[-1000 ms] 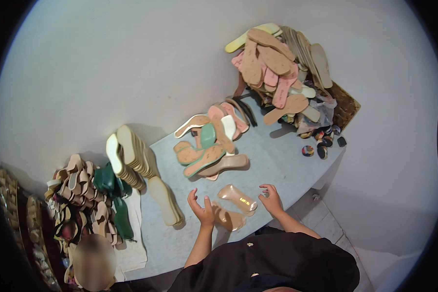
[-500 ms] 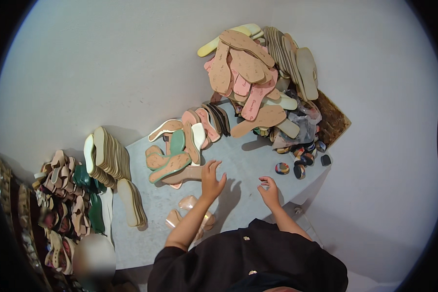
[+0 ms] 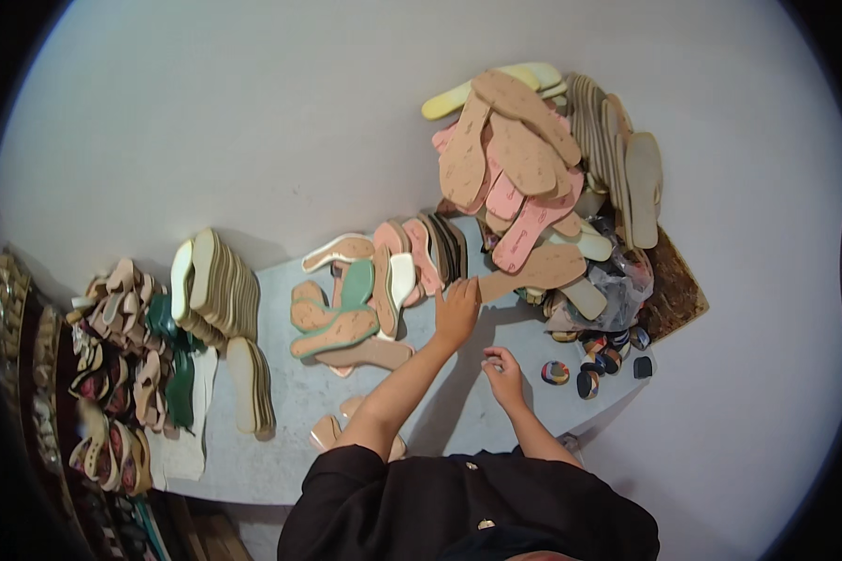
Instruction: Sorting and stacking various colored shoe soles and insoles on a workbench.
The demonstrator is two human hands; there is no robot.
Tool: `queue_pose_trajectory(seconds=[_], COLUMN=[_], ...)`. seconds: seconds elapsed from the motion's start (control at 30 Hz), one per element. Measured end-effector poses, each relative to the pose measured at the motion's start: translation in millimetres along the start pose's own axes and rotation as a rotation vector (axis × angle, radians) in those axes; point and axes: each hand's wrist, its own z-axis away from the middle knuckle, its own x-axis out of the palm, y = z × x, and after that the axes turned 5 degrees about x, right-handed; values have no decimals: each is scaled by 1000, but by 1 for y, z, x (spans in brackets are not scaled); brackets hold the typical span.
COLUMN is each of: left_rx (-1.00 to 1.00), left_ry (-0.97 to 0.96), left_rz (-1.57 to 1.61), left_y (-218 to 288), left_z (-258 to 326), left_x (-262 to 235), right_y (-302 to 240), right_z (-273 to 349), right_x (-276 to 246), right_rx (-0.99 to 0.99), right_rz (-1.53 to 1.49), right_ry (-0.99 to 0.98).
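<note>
My left hand (image 3: 458,311) reaches forward over the table with its fingers extended. Its fingertips are at the near left end of a tan insole (image 3: 543,268) that juts out from a large heap; whether they press on it I cannot tell. My right hand (image 3: 504,378) hovers to the right and nearer to me, fingers loosely bent and apart, nothing seen in it. Left of my left hand lie a green-edged insole (image 3: 335,333), a green insole (image 3: 356,284) and a white-edged one (image 3: 338,251). Pink insoles (image 3: 536,222) lie in the heap above.
Stacks of beige soles (image 3: 225,285) stand at the left, beside strappy shoe uppers (image 3: 122,309) and a shelf rack (image 3: 14,309). Multicoloured round pieces (image 3: 587,384) sit at the right near a brown box (image 3: 674,290). Shiny tan pieces (image 3: 326,432) lie close to my left forearm.
My left hand has moved forward and right to the tan insole. My right hand has shifted only slightly. The whole view has turned, moving the heap rightward and lower in the picture.
</note>
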Motion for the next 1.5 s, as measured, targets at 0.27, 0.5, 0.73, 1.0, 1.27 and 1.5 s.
queue_pose_trajectory(seconds=[0.27, 0.5, 0.73, 1.0, 1.27, 1.5], left_rx=[6, -47, -339, -455, -629, -507], left_ry=[90, 44, -449, -571, -94, 42], left_rz=[173, 321, 1256, 1351, 818, 124], left_y=[9, 37, 50, 36, 15, -58], left_z=[-1, 44, 130, 206, 200, 122], left_x=[-19, -35, -46, -43, -73, -64], right_y=[17, 8, -2, 10, 29, 40], right_z=[-3, 5, 6, 35, 58, 58], right_x=[-17, -35, -36, -11, -7, -6], right_rx=[122, 273, 437, 243, 97, -32], right_rz=[19, -272, -703, -288, 1046, 1157], right_ry=[-54, -47, -79, -240, -37, -174])
